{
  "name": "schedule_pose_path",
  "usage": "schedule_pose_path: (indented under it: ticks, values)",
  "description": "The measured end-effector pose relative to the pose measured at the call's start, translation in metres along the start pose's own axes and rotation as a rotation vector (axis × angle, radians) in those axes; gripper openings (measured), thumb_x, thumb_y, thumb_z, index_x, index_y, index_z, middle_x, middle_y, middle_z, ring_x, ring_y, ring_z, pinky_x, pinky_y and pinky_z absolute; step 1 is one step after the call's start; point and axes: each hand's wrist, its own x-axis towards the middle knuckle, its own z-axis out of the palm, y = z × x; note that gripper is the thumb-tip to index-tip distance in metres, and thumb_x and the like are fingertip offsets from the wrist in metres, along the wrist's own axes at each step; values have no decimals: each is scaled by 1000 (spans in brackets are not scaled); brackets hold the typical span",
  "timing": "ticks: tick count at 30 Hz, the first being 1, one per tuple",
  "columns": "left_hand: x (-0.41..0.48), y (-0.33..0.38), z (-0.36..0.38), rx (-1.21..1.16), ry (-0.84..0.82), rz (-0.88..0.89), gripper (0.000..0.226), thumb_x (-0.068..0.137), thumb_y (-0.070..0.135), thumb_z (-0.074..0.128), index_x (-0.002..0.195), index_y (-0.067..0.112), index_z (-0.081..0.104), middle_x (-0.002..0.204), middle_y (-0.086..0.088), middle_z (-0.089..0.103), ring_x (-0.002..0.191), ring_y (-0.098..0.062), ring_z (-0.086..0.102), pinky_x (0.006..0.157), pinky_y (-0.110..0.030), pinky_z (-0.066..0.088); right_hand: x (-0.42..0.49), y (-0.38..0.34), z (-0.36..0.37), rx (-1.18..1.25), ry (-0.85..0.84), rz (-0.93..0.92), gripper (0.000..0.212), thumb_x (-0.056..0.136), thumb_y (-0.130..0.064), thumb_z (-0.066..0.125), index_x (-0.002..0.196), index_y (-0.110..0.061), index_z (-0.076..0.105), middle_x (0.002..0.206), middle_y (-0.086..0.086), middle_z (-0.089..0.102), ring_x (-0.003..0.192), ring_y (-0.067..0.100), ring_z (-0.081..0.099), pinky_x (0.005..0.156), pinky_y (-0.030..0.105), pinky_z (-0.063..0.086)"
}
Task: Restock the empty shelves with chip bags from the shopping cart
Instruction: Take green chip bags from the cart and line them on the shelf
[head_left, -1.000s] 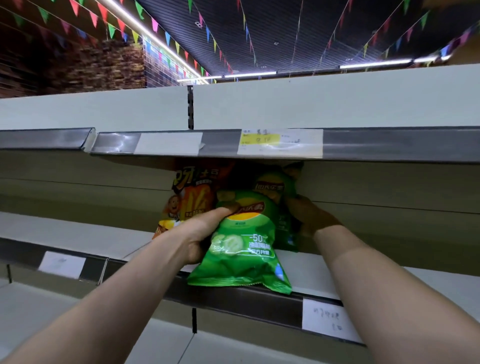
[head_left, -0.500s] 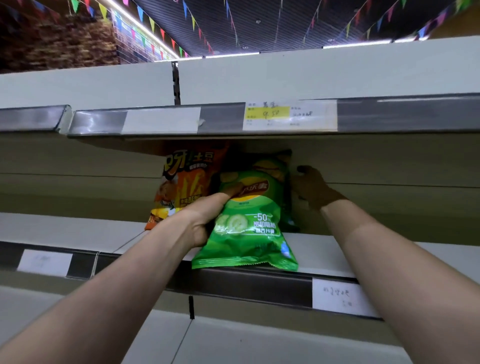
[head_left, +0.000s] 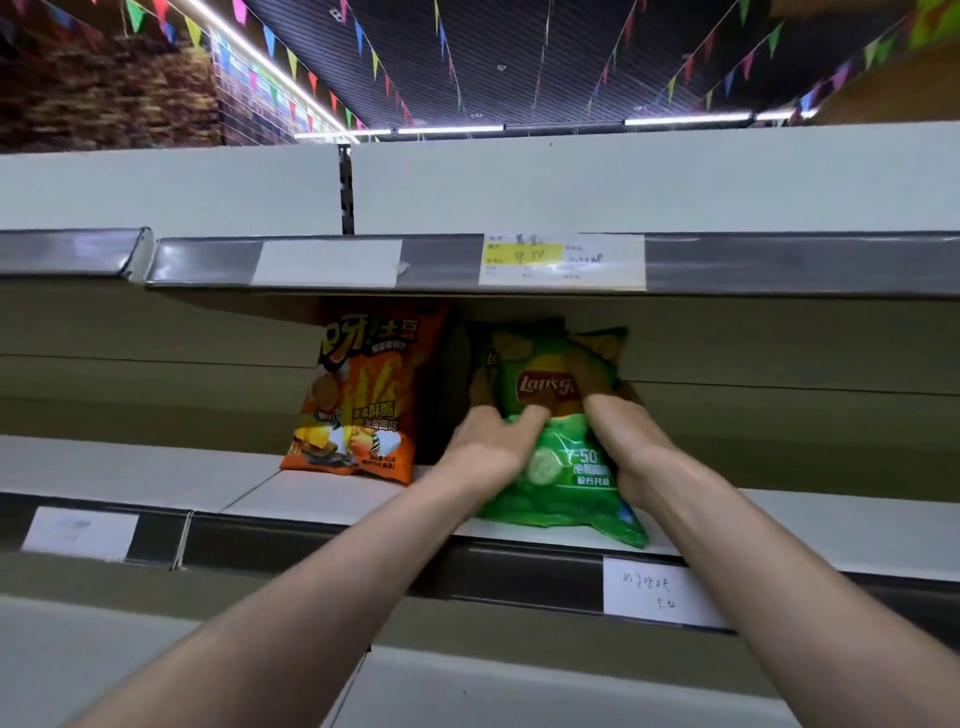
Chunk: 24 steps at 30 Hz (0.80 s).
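Mid shelf (head_left: 337, 496) – orange bag (head_left: 358, 400) upright; green bag (head_left: 561, 467) beside.

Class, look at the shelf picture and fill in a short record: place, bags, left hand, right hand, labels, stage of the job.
Place: shop shelf, under an upper shelf
Bags: orange bag upright at the left; green bag beside it, to its right
Left hand: grips the green bag's left side
Right hand: grips its right side
Labels: yellow price tag above; handwritten label below
Stage: green bag on the shelf, not yet released
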Motion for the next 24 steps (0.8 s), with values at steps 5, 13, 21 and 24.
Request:
schedule_pose_path:
  ticks: [5, 13, 21, 24]
  values:
    - [24, -6, -14, 170, 150, 161, 70, 95, 63, 29, 154, 32, 10, 153, -13, 35, 131, -40, 43, 105, -38, 34, 7, -14, 24, -93, 48, -236, 96, 59, -79, 50, 135, -22, 46, 128, 10, 60, 113, 33, 60, 100, 45, 47]
    - [45, -34, -5, 336, 106, 59, 52, 104, 41, 19, 152, 20, 21, 149, -15, 36, 125, -41, 45, 100, -41, 37, 20, -5, 33, -522, 88, -244, 64, 99, -54, 37, 142, -7, 36, 140, 21, 49, 126, 36, 49, 101, 35, 38]
    - [36, -27, -4, 348, 228, 111, 55, 101, 53, 23, 143, 17, 29, 132, -23, 51, 117, -43, 52, 94, -42, 38, -2, 6, 25, -757, -5, -162, 83, 92, -74, 19, 156, -23, 6, 155, 11, 33, 132, 37, 43, 106, 37, 35]
    - [36, -26, -6, 289, 279, 156, 52, 102, 51, 26, 141, 17, 31, 128, -23, 53, 113, -44, 53, 92, -43, 39, -5, 3, 24, -833, 14, -200, 69, 102, -56, 23, 154, -13, 11, 149, 16, 40, 125, 38, 48, 100, 35, 39]
